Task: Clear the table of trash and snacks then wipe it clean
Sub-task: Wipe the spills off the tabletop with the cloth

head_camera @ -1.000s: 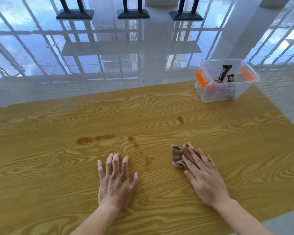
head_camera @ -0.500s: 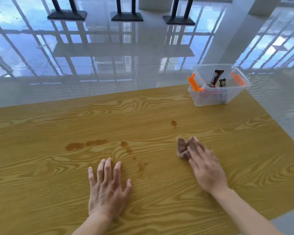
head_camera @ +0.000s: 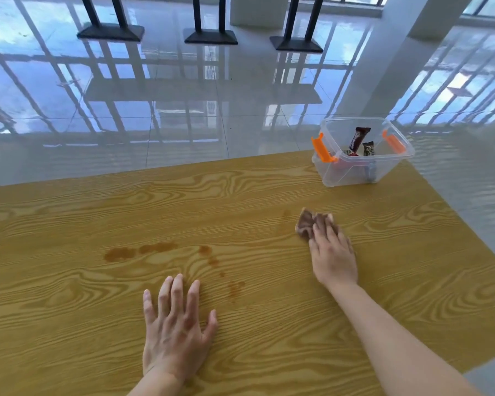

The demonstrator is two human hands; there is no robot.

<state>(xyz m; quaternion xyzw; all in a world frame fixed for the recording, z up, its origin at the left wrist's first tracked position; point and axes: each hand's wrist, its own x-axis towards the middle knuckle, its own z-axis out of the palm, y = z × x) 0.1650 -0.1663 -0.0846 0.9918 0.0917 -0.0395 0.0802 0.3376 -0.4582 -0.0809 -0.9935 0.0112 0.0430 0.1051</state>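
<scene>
My right hand presses a crumpled brown cloth flat on the wooden table, right of centre; the cloth sticks out past my fingertips. Just left of the cloth lies a faint smeared spot. Brown spill stains spread across the middle of the table, with smaller drops trailing toward my left hand. That hand lies flat on the table, fingers apart, holding nothing. A clear plastic box with orange latches stands at the far right corner with snack wrappers inside.
Beyond the table's far edge is a glossy tiled floor with black table bases and a white pillar. The table's right edge runs diagonally past the box.
My right hand has pushed the cloth away from me and over the small dark spot, which is now only a faint smear. My left hand stays flat in place.
</scene>
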